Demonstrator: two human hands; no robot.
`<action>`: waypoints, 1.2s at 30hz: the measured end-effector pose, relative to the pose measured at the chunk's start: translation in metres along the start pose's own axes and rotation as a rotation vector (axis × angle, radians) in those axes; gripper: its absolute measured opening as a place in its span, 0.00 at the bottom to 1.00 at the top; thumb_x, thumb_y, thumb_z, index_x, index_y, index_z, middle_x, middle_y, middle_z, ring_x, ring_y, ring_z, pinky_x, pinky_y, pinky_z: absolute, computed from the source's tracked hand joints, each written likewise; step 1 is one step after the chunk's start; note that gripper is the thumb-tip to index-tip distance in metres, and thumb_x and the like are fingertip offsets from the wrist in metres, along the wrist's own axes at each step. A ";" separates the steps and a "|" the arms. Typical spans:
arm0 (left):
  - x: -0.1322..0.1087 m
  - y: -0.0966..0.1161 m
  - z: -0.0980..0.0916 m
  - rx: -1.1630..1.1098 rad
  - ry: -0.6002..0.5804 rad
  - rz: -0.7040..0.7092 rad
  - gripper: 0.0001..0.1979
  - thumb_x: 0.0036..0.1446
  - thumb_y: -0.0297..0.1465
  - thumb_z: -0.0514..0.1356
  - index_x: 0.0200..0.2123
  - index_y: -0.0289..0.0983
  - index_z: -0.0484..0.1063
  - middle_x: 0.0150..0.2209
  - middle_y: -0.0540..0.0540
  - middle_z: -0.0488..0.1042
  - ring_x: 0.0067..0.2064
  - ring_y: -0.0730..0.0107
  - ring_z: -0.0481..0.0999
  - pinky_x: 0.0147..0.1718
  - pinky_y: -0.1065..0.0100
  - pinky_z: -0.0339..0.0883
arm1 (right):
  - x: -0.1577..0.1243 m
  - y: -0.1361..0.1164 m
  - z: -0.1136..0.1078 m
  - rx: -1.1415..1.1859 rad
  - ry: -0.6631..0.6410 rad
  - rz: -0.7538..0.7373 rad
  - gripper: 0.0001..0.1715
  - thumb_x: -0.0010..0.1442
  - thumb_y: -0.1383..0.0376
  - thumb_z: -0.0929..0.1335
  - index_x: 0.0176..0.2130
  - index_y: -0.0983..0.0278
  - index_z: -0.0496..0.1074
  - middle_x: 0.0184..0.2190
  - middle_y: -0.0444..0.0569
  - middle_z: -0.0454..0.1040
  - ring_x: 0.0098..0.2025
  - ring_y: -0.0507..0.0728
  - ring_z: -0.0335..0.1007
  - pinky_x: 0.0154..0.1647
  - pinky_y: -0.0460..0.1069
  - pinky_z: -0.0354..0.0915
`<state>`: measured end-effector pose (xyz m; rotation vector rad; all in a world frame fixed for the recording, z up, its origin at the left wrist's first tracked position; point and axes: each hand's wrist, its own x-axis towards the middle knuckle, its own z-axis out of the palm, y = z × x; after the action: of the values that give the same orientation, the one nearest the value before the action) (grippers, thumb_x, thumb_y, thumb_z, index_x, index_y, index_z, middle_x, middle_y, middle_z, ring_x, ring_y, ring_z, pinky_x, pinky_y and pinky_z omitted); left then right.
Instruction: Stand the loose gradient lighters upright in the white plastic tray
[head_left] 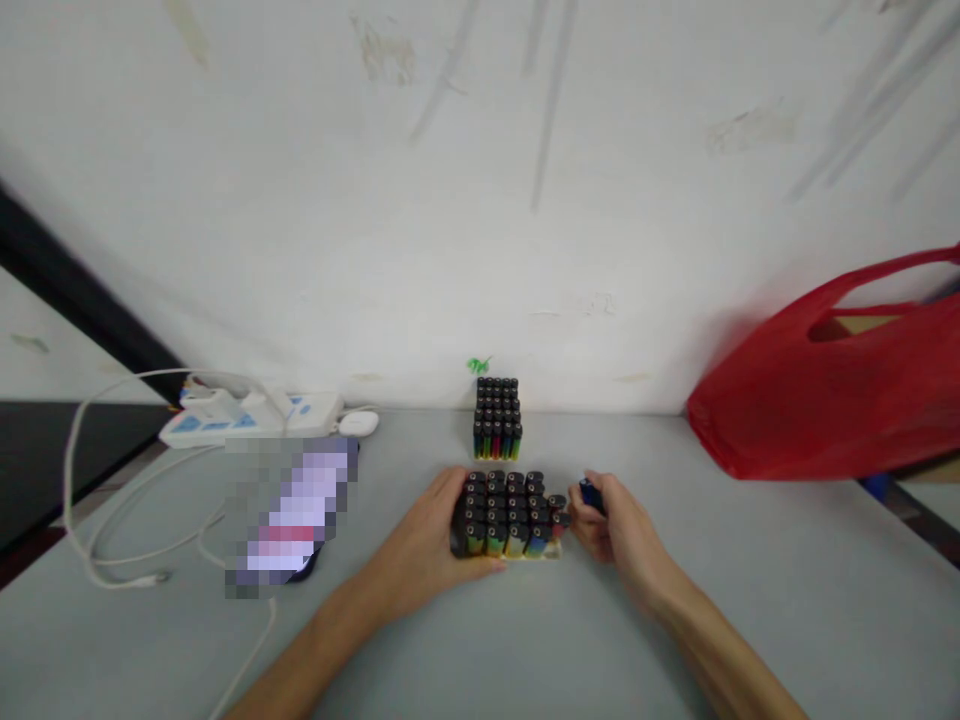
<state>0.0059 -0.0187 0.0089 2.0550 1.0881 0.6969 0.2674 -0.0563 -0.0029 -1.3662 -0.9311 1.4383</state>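
Note:
A pack of black-topped lighters (516, 515) stands upright on the grey table in front of me, their bodies green, yellow and blue. My left hand (431, 535) grips the left end of this pack, with fingers behind it and thumb along its front edge. On the right side a couple of lighters lean outward, and a pale tray edge (551, 551) shows beneath. Just right of the pack, my right hand (615, 520) is closed around a dark blue lighter (592, 495), partly hidden by the fingers. A second block of lighters (497, 415) stands behind, near the wall.
At left lie a phone (304, 510) with a blurred screen, a white power strip (255, 418) with plugs, and loose white cables (127, 583). A white rounded device (358, 424) sits beside the strip. A red bag (840, 390) rests at the right against the marked white wall (480, 200).

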 end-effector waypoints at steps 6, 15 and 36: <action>0.000 -0.002 0.000 -0.004 -0.012 0.012 0.36 0.50 0.36 0.81 0.60 0.41 0.73 0.56 0.42 0.80 0.57 0.43 0.80 0.62 0.50 0.73 | -0.003 -0.011 0.003 0.107 -0.129 -0.017 0.36 0.67 0.33 0.65 0.27 0.59 0.61 0.20 0.33 0.46 0.22 0.49 0.34 0.22 0.48 0.37; 0.000 -0.001 0.000 -0.017 -0.012 0.017 0.33 0.51 0.38 0.80 0.58 0.41 0.74 0.56 0.42 0.81 0.58 0.42 0.80 0.62 0.49 0.73 | -0.010 -0.029 -0.014 -0.054 -0.047 -0.339 0.22 0.71 0.46 0.74 0.39 0.61 0.81 0.34 0.45 0.71 0.34 0.55 0.64 0.34 0.48 0.59; 0.000 -0.002 0.000 -0.001 -0.033 0.035 0.35 0.53 0.37 0.80 0.60 0.43 0.71 0.59 0.42 0.79 0.60 0.42 0.79 0.64 0.50 0.72 | -0.016 -0.037 -0.033 -0.391 -0.339 -0.283 0.13 0.56 0.54 0.84 0.40 0.57 0.91 0.28 0.45 0.75 0.28 0.53 0.61 0.30 0.49 0.57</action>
<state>0.0047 -0.0181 0.0067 2.0820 1.0359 0.6781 0.3038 -0.0624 0.0339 -1.2145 -1.6266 1.3333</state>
